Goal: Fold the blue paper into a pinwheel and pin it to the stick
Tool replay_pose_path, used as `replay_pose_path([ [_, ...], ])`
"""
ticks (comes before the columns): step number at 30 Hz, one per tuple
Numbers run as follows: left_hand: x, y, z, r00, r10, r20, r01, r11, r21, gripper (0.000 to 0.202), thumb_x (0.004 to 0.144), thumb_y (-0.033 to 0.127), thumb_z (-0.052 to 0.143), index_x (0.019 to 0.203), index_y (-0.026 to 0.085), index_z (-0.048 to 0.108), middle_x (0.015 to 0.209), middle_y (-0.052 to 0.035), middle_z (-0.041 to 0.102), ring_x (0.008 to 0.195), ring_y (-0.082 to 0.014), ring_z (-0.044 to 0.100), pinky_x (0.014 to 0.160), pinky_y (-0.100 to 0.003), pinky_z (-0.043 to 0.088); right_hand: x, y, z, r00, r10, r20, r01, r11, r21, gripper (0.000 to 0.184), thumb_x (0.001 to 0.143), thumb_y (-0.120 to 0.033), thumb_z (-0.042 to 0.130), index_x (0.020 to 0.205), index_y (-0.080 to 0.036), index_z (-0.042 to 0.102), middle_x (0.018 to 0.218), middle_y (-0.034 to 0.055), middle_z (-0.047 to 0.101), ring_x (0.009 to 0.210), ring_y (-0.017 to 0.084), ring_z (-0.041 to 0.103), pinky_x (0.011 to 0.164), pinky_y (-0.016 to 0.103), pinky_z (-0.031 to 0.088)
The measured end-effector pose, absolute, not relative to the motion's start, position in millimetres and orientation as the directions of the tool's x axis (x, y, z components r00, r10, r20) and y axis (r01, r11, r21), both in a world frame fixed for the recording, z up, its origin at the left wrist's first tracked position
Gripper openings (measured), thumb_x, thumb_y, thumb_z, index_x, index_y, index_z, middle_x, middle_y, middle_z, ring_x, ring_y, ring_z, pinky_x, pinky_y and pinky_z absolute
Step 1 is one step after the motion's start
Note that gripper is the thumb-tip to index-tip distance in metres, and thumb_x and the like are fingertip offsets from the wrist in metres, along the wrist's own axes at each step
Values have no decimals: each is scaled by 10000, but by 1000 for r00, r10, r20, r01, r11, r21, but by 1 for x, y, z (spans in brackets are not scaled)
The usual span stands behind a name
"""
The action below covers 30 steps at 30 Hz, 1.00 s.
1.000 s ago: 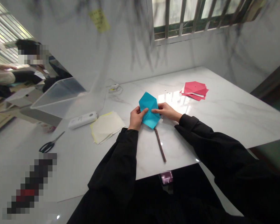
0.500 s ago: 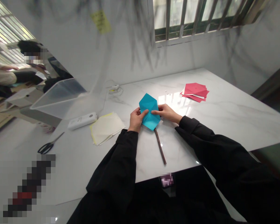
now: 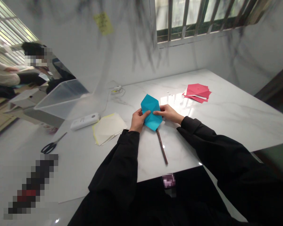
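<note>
A creased blue sheet of paper (image 3: 151,105) is held up over the white marbled table by both hands. My left hand (image 3: 138,120) grips its left edge, thumb on the front face and fingers behind. On the opposite edge my right hand (image 3: 168,113) pinches it, the thumb pressing near the middle. Below the paper a thin brown stick (image 3: 162,147) lies on the table, its upper end hidden behind the blue sheet. To the left of my left hand sits a stack of cream paper (image 3: 109,128) with a yellow edge.
Red folded papers (image 3: 197,92) are piled at the back right. Leftward are a white power strip-like device (image 3: 85,121), black scissors (image 3: 52,146) and a clear plastic bin (image 3: 58,97). A person (image 3: 35,59) sits beyond. The wall (image 3: 132,62) bounds the table's far side.
The view has shifted very slightly, moving the left-hand items a little to the right. Both hands keep their hold on the blue paper, which looks the same.
</note>
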<state>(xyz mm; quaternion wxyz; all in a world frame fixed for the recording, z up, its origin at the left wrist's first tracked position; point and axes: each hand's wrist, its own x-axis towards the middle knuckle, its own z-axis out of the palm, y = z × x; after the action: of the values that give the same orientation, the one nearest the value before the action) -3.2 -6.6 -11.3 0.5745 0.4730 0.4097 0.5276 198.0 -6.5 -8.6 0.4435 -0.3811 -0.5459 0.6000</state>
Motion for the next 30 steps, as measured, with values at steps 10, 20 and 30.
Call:
replay_pose_path([
  [10, -4, -7, -12, 129, 991, 45, -220, -16, 975, 694, 565, 509, 1036, 1103, 147, 786, 1102, -132, 830, 1003, -295, 780, 957, -435, 611, 199, -9, -6, -317, 948, 22, -85, -5, -996, 271, 816, -343, 908, 964, -133, 820, 933, 75, 839, 750, 162, 721, 691, 264, 582],
  [20, -3, -5, -11, 124, 991, 56, -212, -28, 977, 708, 524, 509, 1045, 1068, 144, 776, 1042, -137, 828, 1016, -315, 781, 948, -451, 615, 200, -5, -9, -317, 948, 24, -78, 0, -997, 285, 814, -373, 885, 924, -125, 799, 864, 66, 811, 680, 142, 660, 614, 251, 518],
  [30, -4, -3, -13, 133, 990, 52, -209, -24, 978, 726, 526, 514, 1043, 1095, 148, 780, 1070, -142, 834, 1035, -320, 785, 954, -451, 625, 199, -4, -12, -322, 945, 50, -84, 24, -996, 335, 783, -423, 896, 910, -131, 791, 864, 61, 806, 695, 144, 664, 624, 247, 518],
])
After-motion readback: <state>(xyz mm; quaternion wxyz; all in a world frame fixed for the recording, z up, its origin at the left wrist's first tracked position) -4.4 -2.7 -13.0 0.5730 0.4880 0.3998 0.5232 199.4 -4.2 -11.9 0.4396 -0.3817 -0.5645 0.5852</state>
